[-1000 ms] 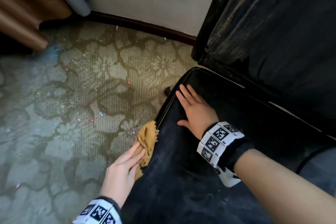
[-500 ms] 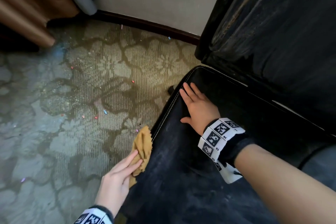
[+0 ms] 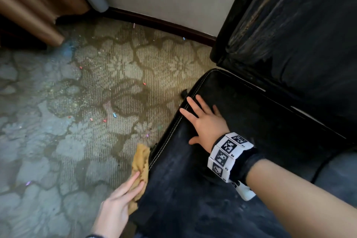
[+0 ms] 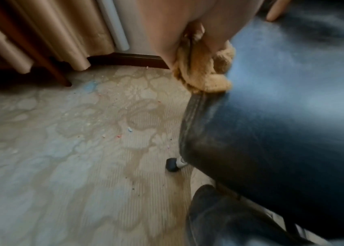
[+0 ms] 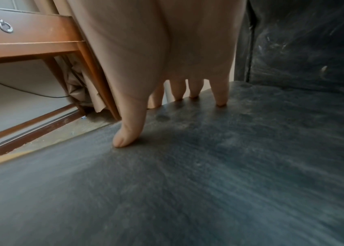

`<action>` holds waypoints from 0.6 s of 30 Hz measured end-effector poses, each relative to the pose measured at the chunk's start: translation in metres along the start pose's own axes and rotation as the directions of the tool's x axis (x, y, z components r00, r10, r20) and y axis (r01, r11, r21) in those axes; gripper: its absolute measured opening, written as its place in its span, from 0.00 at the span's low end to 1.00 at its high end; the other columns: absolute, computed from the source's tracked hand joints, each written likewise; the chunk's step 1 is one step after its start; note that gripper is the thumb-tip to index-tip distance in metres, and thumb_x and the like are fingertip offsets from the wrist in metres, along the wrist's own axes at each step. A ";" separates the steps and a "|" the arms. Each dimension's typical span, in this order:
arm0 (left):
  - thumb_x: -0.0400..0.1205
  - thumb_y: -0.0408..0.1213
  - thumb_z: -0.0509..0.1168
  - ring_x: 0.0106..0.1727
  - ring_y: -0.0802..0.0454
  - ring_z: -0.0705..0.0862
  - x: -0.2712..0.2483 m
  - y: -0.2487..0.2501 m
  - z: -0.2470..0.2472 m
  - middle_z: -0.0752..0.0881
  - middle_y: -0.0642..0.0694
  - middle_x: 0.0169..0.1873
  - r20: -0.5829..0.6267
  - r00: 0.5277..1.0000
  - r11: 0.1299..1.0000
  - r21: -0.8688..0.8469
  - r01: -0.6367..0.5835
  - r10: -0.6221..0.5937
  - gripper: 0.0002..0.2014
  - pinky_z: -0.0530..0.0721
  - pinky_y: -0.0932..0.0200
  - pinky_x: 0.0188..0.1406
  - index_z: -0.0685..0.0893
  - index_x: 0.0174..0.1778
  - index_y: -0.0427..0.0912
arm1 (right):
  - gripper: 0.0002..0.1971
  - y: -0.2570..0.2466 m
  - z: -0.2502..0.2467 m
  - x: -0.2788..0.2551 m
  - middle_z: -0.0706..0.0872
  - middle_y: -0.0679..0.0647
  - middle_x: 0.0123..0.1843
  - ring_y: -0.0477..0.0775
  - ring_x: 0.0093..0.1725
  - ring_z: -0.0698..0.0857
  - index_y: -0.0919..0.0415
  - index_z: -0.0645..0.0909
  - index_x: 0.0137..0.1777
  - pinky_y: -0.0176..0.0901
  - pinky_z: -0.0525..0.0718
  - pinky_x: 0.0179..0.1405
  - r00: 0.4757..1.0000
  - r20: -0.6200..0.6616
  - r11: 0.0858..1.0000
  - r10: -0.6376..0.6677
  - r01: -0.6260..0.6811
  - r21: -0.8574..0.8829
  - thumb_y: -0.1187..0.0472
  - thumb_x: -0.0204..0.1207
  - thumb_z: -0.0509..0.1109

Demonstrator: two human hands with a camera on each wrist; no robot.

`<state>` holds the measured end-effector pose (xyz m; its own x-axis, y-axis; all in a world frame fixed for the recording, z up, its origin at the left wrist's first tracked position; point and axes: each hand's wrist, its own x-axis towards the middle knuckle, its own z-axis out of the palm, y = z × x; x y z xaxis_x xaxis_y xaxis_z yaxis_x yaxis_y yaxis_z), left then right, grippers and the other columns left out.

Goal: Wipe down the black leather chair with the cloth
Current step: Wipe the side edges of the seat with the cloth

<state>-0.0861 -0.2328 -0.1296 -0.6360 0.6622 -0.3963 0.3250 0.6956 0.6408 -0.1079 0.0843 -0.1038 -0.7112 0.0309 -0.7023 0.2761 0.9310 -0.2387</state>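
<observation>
The black leather chair's dusty seat (image 3: 193, 189) fills the lower right, and its backrest (image 3: 299, 35) rises at the upper right. My left hand (image 3: 119, 203) holds the tan cloth (image 3: 141, 158) against the seat's left side edge, fingers laid over it. In the left wrist view the cloth (image 4: 204, 74) is bunched between thumb and fingers at the seat's stitched edge (image 4: 293, 116). My right hand (image 3: 204, 121) rests flat on the seat near its left rear corner with fingers spread. In the right wrist view its thumb (image 5: 131, 129) touches the leather (image 5: 209, 183).
Patterned carpet (image 3: 96, 121) strewn with small coloured scraps lies left of the chair. Brown curtains (image 3: 29, 6) hang at the top left beside a wall with a dark skirting board (image 3: 164, 25). A chair caster (image 4: 172, 164) shows under the seat. A wooden drawer unit (image 5: 30, 38) stands beyond.
My left hand has slid the cloth a little back toward me along the seat's left edge. The right hand has stayed flat on the seat.
</observation>
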 end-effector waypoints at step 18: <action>0.83 0.50 0.52 0.69 0.66 0.74 -0.044 -0.007 -0.018 0.72 0.63 0.73 -0.014 1.000 1.000 0.016 0.001 -0.001 0.18 0.61 0.75 0.71 0.82 0.64 0.57 | 0.46 -0.001 0.003 -0.001 0.32 0.49 0.83 0.53 0.81 0.31 0.45 0.44 0.81 0.65 0.46 0.81 1.000 -0.009 1.000 0.003 -0.003 -0.016 0.50 0.71 0.73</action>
<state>-0.0725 -0.2714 -0.1048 -0.6457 0.6578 -0.3878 0.3354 0.7005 0.6299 -0.1057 0.0820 -0.1050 -0.7163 0.0372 -0.6968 0.2681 0.9366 -0.2256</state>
